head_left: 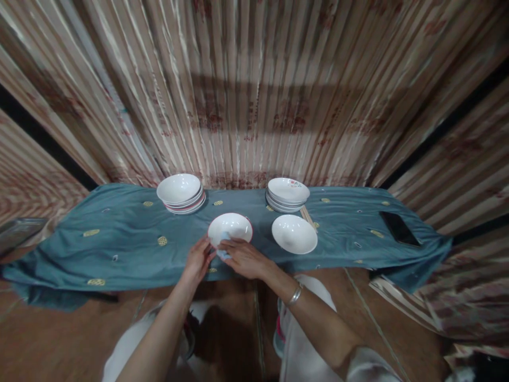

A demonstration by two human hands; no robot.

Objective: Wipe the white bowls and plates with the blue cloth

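Note:
A white bowl with a red rim [234, 225] is in front of me near the table's front edge. My left hand [198, 258] grips its left rim, fingers closed on the edge. My right hand [245, 258] presses a light blue cloth [223, 252] against the near side of the bowl, partly inside it; the fingers partly hide the cloth. Just to the right, a plain white bowl [295, 234] rests on the tablecloth, touched by neither hand.
At the back left stands a stack of white bowls [180, 189], some red-rimmed. A stack of flowered plates or shallow bowls [288, 192] stands back right, with chopsticks [307, 216] beside it. A black phone [399, 228] lies on the blue tablecloth [131, 254]. Curtains [246, 106] hang behind.

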